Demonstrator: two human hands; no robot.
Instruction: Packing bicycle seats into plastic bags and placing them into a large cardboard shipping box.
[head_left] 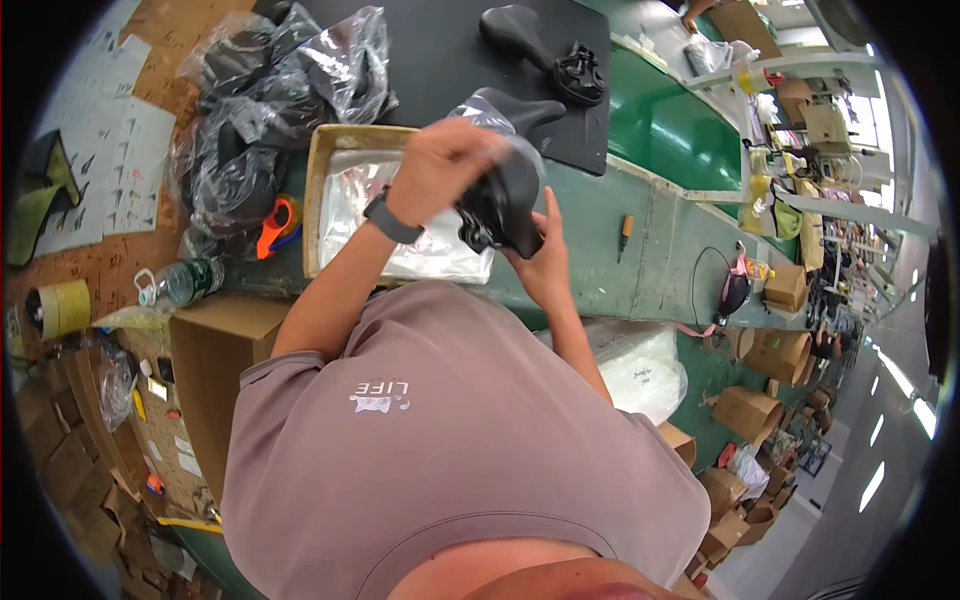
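Note:
A black bicycle saddle is held up in front of my chest, above the bench. My right hand grips it from below and from the right, its thumb along the edge. My left hand, a dark watch on its wrist, is closed at the saddle's upper left side. Its fingertips are slightly blurred and seem to pinch the clear plastic bag that covers part of the saddle. Under my left forearm lies an open carton of flat clear bags. Just beyond my hands another black saddle rests on a black mat.
Bagged saddles are heaped left of the carton. An orange tape dispenser and a plastic bottle lie nearby. Another saddle is on the black mat. An orange-handled tool lies on the green bench at right.

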